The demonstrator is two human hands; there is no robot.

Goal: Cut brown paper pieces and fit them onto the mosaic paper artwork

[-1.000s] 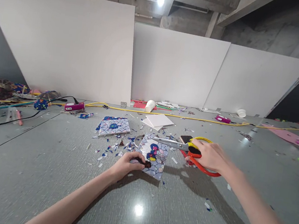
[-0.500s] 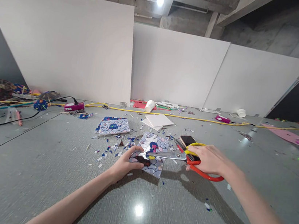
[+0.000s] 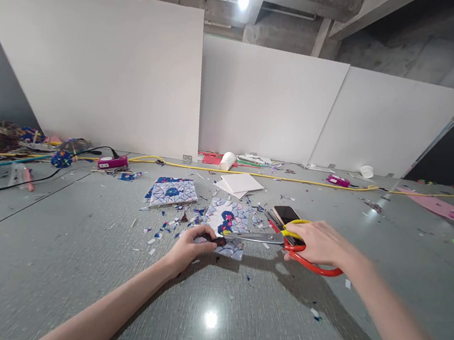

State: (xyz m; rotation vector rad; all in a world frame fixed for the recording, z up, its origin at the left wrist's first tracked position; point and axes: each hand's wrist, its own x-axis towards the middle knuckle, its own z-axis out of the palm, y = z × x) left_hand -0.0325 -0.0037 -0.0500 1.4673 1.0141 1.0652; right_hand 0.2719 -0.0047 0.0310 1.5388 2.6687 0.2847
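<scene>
1. While a square mosaic panel of pale lilac tile-like pieces with a blue, pink and yellow motif (image 3: 240, 215) sat tilted at the centre of the work, the step in hand appeared to be fitting or adjusting a small dark brown, irregular piece (image 3: 221, 241) at its 7 o'clock side.

2. The next move seemed to call for a steady panel and fine control of the metal-bladed scissors with yellow and red handles (image 3: 258, 236), whose tips pointed to 9 o'clock, right beside the brown piece; no gap showed between the blades.

3. The left hand (image 3: 189, 251) reached in from 7 o'clock, its grip closed on the panel's near-left corner, thumb and forefinger bent around the brown piece; whether they pinched that too, I could not tell.

4. The right hand (image 3: 320, 243) came from 4 o'clock, palm down, its grip wrapped around the scissor handles.

5. A dark-screened phone (image 3: 286, 214) lay at 2 o'clock from the panel, a second lilac-and-blue mosaic panel (image 3: 174, 192) at 10.
</scene>
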